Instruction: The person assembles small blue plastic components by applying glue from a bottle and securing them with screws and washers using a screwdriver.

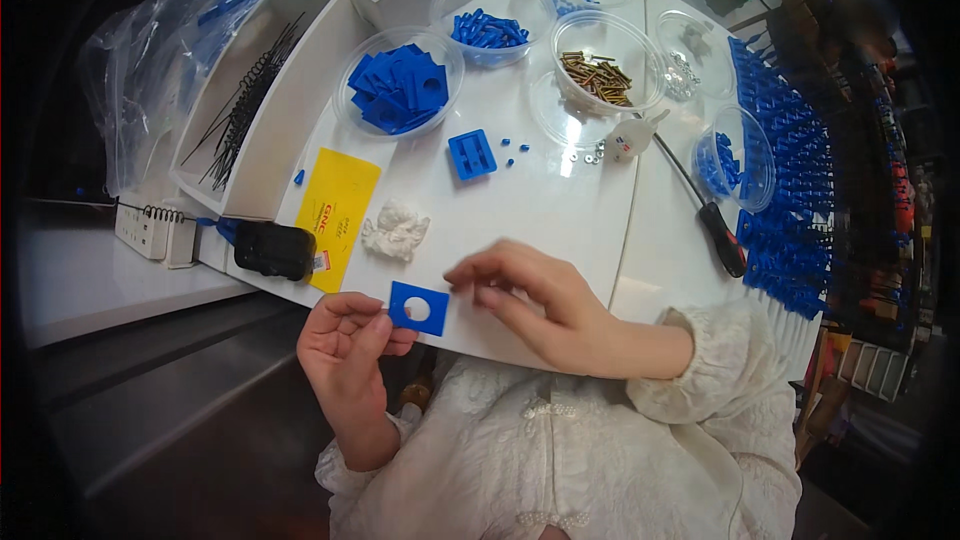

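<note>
Between the thumb and fingers of my left hand (350, 355) is a flat blue square plate (435, 315) with a round hole through it, held at the table's near edge. Just to the plate's right hovers my right hand (540, 305), its fingers loosely bent and apart, with nothing visible in them; its fingertips are slightly blurred. Beyond the hands lie a crumpled white tissue (397, 230) and a blue slotted block (472, 155). Several tiny blue pieces (524, 148) are scattered beside the block.
Clear tubs hold blue plates (395, 90), blue tubes (488, 30), brass-coloured screws (600, 78) and small blue parts (720, 160). A screwdriver (720, 240) lies right, near rows of blue assemblies (785, 140). Left are a yellow card (340, 210), a black device (272, 250) and a box of black wires (285, 130).
</note>
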